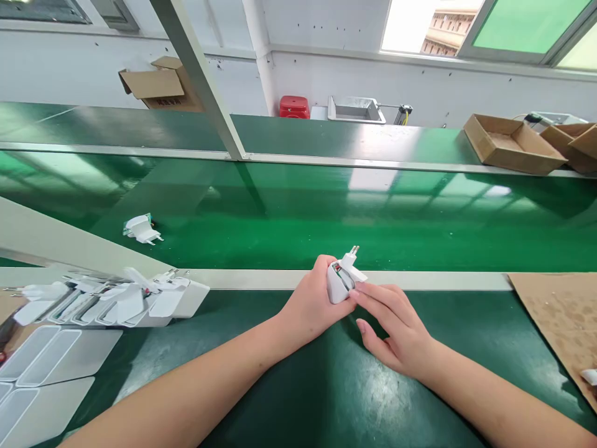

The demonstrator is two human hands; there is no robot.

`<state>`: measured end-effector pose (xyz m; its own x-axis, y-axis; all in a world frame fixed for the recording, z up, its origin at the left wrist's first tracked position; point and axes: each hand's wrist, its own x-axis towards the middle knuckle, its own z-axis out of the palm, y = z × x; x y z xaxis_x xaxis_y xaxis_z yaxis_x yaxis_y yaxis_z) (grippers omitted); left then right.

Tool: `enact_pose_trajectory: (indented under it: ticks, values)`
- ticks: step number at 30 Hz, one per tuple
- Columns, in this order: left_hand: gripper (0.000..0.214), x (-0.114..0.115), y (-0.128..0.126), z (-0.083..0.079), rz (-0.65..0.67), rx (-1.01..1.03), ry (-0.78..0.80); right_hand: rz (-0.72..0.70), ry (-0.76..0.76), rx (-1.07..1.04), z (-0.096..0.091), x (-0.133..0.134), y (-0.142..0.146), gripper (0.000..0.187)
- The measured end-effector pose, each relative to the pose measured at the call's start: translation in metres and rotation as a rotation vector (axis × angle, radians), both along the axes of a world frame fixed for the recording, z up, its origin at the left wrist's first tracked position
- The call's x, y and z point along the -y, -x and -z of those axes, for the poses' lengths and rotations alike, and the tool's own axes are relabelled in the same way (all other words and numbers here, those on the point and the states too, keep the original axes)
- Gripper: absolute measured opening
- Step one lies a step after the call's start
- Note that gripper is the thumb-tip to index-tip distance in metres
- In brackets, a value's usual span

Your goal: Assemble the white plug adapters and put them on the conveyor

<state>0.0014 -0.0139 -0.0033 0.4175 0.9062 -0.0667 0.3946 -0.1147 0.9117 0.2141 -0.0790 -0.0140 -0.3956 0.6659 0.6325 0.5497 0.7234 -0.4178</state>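
Note:
My left hand (pixel 313 305) is closed around a white charger housing (pixel 337 283), held over the front edge of the green belt. Out of its open end stands a white plug piece (pixel 351 264) with two metal pins, tilted up and to the right. Bits of circuit board show in the gap between them. My right hand (pixel 396 326) has its fingers stretched out, the fingertips touching the plug piece and the housing's side, thumb apart. Left of my arm lies a row of white housings (pixel 125 305) with plug pieces on them.
Several empty white housings (pixel 60 354) lie at the lower left. A plug piece with a circuit board (pixel 142 229) rests on the green belt (pixel 289 218). A metal post (pixel 200 74) rises from the back shelf. Cardboard (pixel 559 311) covers the right side; a box (pixel 513 146) stands behind.

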Motion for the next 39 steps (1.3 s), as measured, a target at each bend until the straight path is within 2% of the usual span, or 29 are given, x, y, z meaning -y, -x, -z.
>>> enact_pose_trajectory:
  ticks: [6, 11, 14, 19, 21, 24, 26, 28, 30, 32, 34, 36, 39]
  values:
    - [0.055, 0.002, -0.002, 0.012, 0.04, -0.064, -0.066, -0.005, 0.049, 0.028, -0.003, -0.002, 0.005, 0.072]
    - [0.065, 0.004, -0.004, 0.02, 0.12, -0.093, -0.18, 0.053, 0.107, -0.056, 0.006, -0.006, 0.005, 0.065]
    - [0.061, 0.004, -0.003, 0.02, 0.196, -0.109, -0.218, 0.062, 0.064, -0.095, 0.014, -0.009, 0.004, 0.058]
    - [0.059, 0.006, -0.001, 0.018, 0.245, -0.067, -0.262, 0.103, -0.019, -0.079, 0.019, -0.012, 0.008, 0.047]
    - [0.06, 0.006, 0.0, 0.017, 0.277, -0.046, -0.264, 0.109, -0.044, -0.066, 0.013, -0.013, 0.005, 0.043]
    - [0.052, 0.004, 0.003, 0.014, 0.307, -0.016, -0.248, 0.126, -0.074, -0.027, -0.008, -0.011, -0.009, 0.038]
    - [0.042, 0.001, 0.004, 0.012, 0.271, 0.033, -0.234, 0.169, -0.111, -0.005, -0.023, -0.003, -0.025, 0.038]
    - [0.04, -0.002, 0.004, 0.013, 0.213, 0.086, -0.215, 0.237, -0.151, -0.011, -0.03, 0.011, -0.041, 0.039]
    - [0.044, -0.005, 0.003, 0.015, 0.175, 0.129, -0.186, 0.28, -0.137, -0.014, -0.025, 0.029, -0.052, 0.039]
    - [0.049, -0.007, 0.001, 0.016, 0.167, 0.162, -0.157, 0.217, -0.074, 0.032, -0.008, 0.045, -0.059, 0.034]
    - [0.052, -0.008, 0.0, 0.018, 0.174, 0.189, -0.141, 0.166, 0.013, 0.098, 0.012, 0.055, -0.061, 0.037]
    - [0.054, -0.01, -0.001, 0.019, 0.181, 0.205, -0.141, 0.185, 0.013, 0.095, 0.025, 0.058, -0.06, 0.04]
    - [0.056, -0.012, -0.002, 0.021, 0.176, 0.21, -0.145, 0.207, -0.02, 0.069, 0.026, 0.058, -0.055, 0.044]
